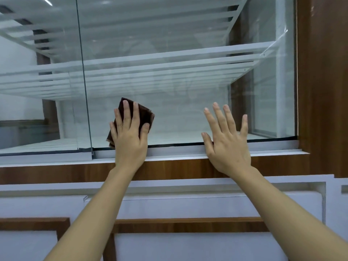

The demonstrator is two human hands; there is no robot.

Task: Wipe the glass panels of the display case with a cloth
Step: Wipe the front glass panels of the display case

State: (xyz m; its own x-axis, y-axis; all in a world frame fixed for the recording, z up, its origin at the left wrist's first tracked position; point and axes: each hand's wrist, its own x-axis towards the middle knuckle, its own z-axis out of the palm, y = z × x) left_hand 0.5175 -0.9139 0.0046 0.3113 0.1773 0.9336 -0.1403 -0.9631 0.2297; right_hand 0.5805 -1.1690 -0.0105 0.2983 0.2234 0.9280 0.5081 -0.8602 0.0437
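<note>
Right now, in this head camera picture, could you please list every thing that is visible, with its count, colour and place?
glass panels: two, clear, front of the case, meeting left of centre
cloth: one, dark brown, folded, low on the right panel
shelves: several, white, inside the case
wooden frame: one, brown, right of and below the glass
track: one, white, under the glass
lower panels: at least two, white, below the frame
left grip: one bare hand, fingers straight, flat on the cloth
right grip: one bare hand, fingers spread, at the right panel's bottom edge

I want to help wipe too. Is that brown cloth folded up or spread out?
Folded. The cloth shows stacked layers at its edges under the flat left hand.
</note>
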